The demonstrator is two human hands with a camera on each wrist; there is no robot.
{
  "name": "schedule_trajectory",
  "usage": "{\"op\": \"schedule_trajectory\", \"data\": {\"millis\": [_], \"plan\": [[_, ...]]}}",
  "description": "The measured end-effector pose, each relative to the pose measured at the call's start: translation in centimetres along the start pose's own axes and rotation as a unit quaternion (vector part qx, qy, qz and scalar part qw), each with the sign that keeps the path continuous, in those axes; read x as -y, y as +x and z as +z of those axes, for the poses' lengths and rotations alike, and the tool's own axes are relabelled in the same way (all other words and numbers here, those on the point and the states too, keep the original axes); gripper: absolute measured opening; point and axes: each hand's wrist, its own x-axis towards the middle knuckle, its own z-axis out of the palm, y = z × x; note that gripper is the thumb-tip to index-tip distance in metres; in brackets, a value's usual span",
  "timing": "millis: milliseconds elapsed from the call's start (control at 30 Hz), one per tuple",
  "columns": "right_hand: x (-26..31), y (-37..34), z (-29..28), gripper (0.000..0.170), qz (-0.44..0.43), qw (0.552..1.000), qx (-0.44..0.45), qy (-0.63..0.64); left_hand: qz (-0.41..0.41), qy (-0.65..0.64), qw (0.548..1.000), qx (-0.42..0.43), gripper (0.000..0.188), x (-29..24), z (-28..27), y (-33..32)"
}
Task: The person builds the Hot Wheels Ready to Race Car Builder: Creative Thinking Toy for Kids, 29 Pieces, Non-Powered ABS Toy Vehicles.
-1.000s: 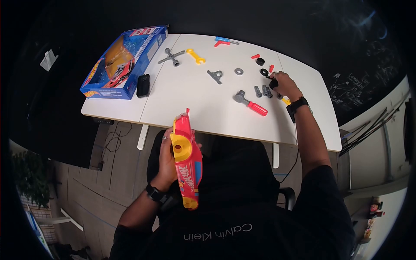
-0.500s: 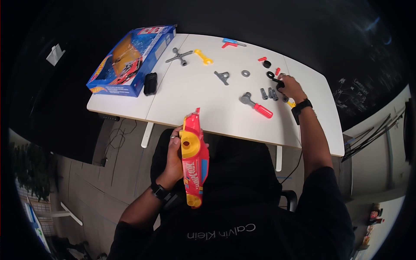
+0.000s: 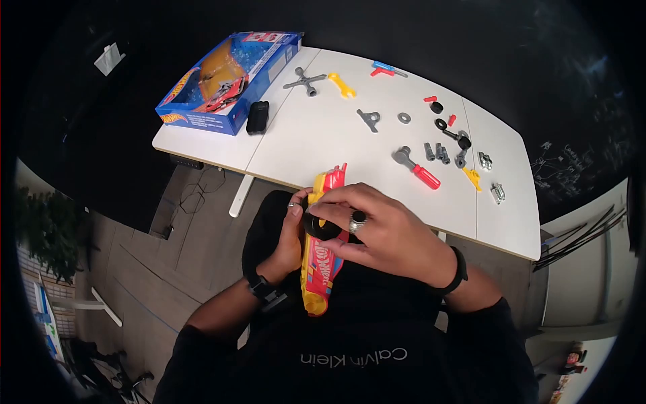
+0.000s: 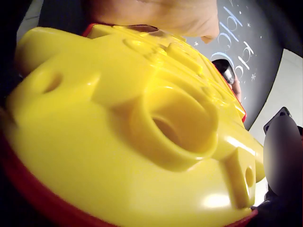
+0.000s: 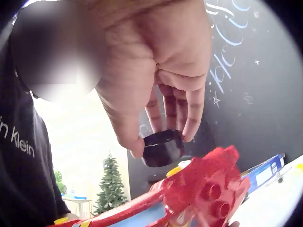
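Observation:
A red and yellow toy car body [image 3: 323,273] with Hot Wheels lettering stands on end over the person's lap. My left hand [image 3: 288,242] grips it from the left side. Its yellow underside [image 4: 113,165], with a round hollow in the middle, fills the left wrist view. My right hand [image 3: 400,236] pinches a black toy wheel [image 5: 162,150] between thumb and fingertips. In the head view the wheel overlaps the round yellow recess in the car's side. From the right wrist, it shows close over the car's red edge, near a small yellow part.
On the white table [image 3: 323,138] lie a ratchet with red handle [image 3: 424,176], grey bolts [image 3: 441,153], a yellow wrench [image 3: 342,86], a grey cross wrench [image 3: 305,82], another black wheel [image 3: 437,108] and chrome pieces [image 3: 497,193]. A blue toy box [image 3: 202,121] stands left, beside a black case [image 3: 258,118].
My right hand has come from the parts at the table's right to the car, bringing the black wheel. My left hand still grips the car. The head view has shifted slightly.

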Motion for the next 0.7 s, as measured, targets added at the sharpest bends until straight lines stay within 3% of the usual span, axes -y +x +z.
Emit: {"op": "schedule_trajectory", "data": {"millis": [133, 333, 400, 533, 633, 700], "plan": [[-0.4, 0.1, 0.8, 0.052, 0.023, 0.998, -0.027, -0.047, 0.029, 0.045, 0.998, 0.025, 0.069, 0.5, -0.6, -0.3], [-0.7, -0.2, 0.8, 0.052, 0.038, 0.999, -0.014, -0.030, 0.027, 0.099, 0.995, -0.004, 0.092, 0.7, -0.9, -0.2], [-1.2, -0.4, 1.2, 0.055, 0.000, 0.999, -0.024, -0.043, 0.037, 0.091, 0.995, -0.007, 0.101, 0.2, 0.0, -0.1], [-1.5, -0.7, 1.7, 0.057, -0.010, 0.995, -0.023, -0.094, 0.042, 0.112, 0.993, -0.002, 0.107, 0.3, -0.3, 0.1], [-1.7, -0.7, 1.1, 0.051, -0.028, 0.994, -0.056, -0.090, 0.007, 0.056, 0.998, -0.031, 0.105, 0.1, 0.3, -0.3], [-3.3, -1.0, -0.8, 0.047, 0.027, 0.993, -0.078, -0.082, 0.009, 0.051, 0.998, -0.041, 0.106, 0.3, -0.3, -0.3]]}}
